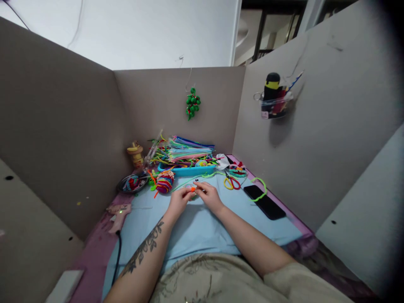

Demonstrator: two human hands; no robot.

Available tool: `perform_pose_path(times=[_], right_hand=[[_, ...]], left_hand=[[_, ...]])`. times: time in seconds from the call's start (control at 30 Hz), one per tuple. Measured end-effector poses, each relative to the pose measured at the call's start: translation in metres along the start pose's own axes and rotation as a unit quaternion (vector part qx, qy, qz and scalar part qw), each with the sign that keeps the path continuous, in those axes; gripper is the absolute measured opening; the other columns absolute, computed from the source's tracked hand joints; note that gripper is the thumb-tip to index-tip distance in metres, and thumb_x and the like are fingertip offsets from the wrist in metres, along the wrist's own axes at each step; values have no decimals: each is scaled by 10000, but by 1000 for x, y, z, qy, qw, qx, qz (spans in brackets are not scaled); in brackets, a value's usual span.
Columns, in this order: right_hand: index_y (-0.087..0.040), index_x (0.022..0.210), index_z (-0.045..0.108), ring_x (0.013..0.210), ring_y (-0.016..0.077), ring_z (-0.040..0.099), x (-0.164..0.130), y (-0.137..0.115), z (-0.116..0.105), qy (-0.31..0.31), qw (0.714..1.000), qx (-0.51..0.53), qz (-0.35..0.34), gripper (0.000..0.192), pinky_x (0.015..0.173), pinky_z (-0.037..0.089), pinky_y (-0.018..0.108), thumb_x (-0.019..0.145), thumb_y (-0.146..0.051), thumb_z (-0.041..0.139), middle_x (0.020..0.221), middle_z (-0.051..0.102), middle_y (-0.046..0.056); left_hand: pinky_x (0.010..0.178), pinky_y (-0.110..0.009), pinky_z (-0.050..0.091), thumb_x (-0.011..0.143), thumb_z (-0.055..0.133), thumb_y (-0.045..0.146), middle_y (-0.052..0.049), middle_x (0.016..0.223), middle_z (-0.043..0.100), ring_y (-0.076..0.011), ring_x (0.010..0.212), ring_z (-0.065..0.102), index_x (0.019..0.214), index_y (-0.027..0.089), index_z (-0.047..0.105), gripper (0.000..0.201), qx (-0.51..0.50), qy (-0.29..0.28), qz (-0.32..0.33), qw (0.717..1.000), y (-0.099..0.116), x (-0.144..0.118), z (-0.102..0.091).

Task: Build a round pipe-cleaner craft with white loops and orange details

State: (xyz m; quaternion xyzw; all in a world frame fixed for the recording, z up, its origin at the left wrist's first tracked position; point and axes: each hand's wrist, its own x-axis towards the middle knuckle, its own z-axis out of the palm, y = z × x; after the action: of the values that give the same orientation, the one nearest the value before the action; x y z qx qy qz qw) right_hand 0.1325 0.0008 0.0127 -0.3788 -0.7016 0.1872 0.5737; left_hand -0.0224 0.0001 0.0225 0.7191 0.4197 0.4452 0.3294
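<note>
Fingers: both hands' fingers [193, 188] pinch a small orange piece [192, 190], closed on it between left hand [178, 200] and right hand [208, 195].
Place: it is held just above the blue mat [195, 227] on the counter.
Near: green pipe cleaner [202, 176] beside, scissors [232, 182] and phone [264, 201] to the right.
Risk: I think the tiny piece can slip and get lost among the craft pile [186, 153].

A small craft workstation, walled off on three sides by plain grey partition panels [63, 126]. The desk, covered with a light blue cloth [195, 223], carries a heap of coloured pipe cleaners [186, 152] in a blue tray [186, 170] along its far edge, with scissors [232, 182] nearby. A glue gun [117, 215] lies at the left edge, and a finished green ornament [192, 103] hangs on the back panel.
</note>
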Motion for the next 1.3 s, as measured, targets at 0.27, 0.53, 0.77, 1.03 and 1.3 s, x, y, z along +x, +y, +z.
perform_pose_path(times=[0.27, 0.53, 0.77, 1.03, 1.3], right_hand=[[-223, 880, 684, 758, 150, 547, 1, -7, -6, -32, 999, 31, -8, 140, 632, 454, 260, 784, -257, 588, 833, 581, 47], [-207, 773, 684, 743, 160, 570, 2, -15, -12, -67, 997, 36, -25, 129, 674, 465, 279, 763, -322, 628, 738, 627, 41], [-210, 740, 691, 728, 166, 594, 0, -18, -10, -61, 997, 27, -24, 140, 701, 478, 300, 774, -320, 610, 724, 653, 42], [-192, 769, 680, 756, 159, 575, 3, -16, -10, -31, 998, 48, 5, 109, 705, 465, 286, 770, -275, 610, 748, 627, 41], [-191, 923, 655, 747, 129, 548, 6, -2, -15, -28, 998, 50, 30, 195, 634, 464, 242, 739, -209, 589, 894, 588, 52]], left_hand=[[584, -230, 428, 741, 566, 290, -38, 677, 632, -123, 596, 536, 766, 128, 666, 192, -56, -31, -1, 998, 6, 1, -4], [574, -226, 420, 785, 519, 360, -27, 659, 596, -115, 592, 513, 744, 129, 645, 267, -33, -67, 20, 997, -2, 1, -7], [568, -220, 409, 789, 507, 351, -15, 645, 584, -109, 592, 505, 711, 131, 643, 271, -20, -77, 23, 997, -2, 2, -9], [553, -214, 416, 799, 490, 334, -19, 675, 626, -111, 592, 532, 856, 137, 652, 261, -41, -62, -4, 997, 4, 4, -10], [645, -248, 428, 780, 542, 314, -47, 754, 672, -158, 705, 574, 782, 149, 675, 212, 124, 6, 58, 991, -2, 4, -15]])
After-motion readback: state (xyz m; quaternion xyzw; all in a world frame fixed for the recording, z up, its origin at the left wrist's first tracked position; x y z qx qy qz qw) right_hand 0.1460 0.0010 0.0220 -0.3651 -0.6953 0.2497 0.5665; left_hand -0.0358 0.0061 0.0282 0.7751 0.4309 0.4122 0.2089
